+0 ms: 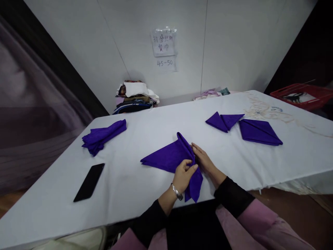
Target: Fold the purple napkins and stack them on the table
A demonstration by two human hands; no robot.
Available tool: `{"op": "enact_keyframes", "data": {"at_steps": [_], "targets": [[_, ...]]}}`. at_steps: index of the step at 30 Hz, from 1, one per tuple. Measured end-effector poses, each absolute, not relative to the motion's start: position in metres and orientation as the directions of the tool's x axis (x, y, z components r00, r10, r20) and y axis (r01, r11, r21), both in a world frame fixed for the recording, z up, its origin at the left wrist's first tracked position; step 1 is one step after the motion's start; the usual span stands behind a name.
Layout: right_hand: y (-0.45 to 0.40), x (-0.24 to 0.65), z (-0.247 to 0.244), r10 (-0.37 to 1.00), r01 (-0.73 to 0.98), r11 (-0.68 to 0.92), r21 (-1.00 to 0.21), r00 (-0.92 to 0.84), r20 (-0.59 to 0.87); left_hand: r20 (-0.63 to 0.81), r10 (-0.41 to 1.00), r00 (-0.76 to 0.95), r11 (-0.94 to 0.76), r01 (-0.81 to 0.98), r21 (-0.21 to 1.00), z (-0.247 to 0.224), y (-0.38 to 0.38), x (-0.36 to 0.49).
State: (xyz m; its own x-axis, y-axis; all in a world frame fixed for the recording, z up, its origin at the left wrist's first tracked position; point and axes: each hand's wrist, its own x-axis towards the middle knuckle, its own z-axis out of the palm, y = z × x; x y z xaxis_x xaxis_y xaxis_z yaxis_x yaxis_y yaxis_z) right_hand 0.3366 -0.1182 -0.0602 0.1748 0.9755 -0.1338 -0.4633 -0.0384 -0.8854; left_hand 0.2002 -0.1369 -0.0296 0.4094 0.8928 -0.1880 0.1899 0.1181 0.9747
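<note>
1. Purple cloth (pixel 163 157) on the white table (pixel 125 194), before the person, one fold standing up.
2. Left hand (pixel 182 176) pinches the fold between thumb and fingers.
3. Right hand (pixel 205 160), fingers extended, at the fold's right side; partly hidden, cannot tell whether it grips.
4. Two folded purple cloths (pixel 260 133) farther right; black phone (pixel 89 182) well left.

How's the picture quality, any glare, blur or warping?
Head view: dim, even light, without harsh glare on the white tabletop; folds in the held purple cloth are readable; the black phone shows little detail; the red basket at the right edge looks soft and stretched.
</note>
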Motion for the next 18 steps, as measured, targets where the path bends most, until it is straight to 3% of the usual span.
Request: {"op": "enact_keyframes", "data": {"at_steps": [6,10,14,18], "targets": [[-0.139,0.345,-0.059,0.983,-0.360,-0.048,-0.932,0.150,-0.109,-0.235,0.861,0.451,0.299,-0.074,0.952,-0.027,-0.138,0.208],[-0.139,0.348,-0.059,0.982,-0.413,0.008,-0.911,0.174,-0.070,-0.335,0.777,0.532,0.412,-0.028,0.911,-0.013,-0.129,0.204],[-0.140,0.362,-0.061,0.963,-0.573,-0.036,-0.819,0.198,-0.181,-0.271,0.856,0.441,0.299,0.005,0.954,0.031,-0.088,0.161],[-0.138,0.379,-0.062,0.951,-0.584,-0.061,-0.809,0.211,-0.224,-0.102,0.975,0.197,0.106,-0.008,0.994,0.085,-0.030,0.103]]}}
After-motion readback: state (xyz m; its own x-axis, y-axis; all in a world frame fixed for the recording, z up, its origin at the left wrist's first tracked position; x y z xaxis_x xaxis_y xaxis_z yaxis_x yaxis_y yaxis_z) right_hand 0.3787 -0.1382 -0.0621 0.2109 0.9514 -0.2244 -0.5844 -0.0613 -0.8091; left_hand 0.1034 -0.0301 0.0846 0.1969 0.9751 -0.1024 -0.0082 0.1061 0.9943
